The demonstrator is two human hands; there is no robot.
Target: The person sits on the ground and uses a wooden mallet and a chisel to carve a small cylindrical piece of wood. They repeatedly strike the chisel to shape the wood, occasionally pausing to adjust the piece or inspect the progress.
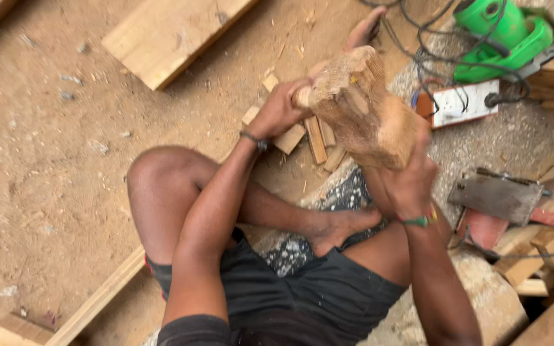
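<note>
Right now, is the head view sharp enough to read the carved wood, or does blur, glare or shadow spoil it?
Head view: carved wood block and both hands, left hand and right hand, are motion-blurred, detail smeared; light is soft and even, no glare, no hard shadows; the green power tool stays fairly legible.

Single head-worn view, looking steeply down, close over the lap, dirt floor [46, 179] beyond
</note>
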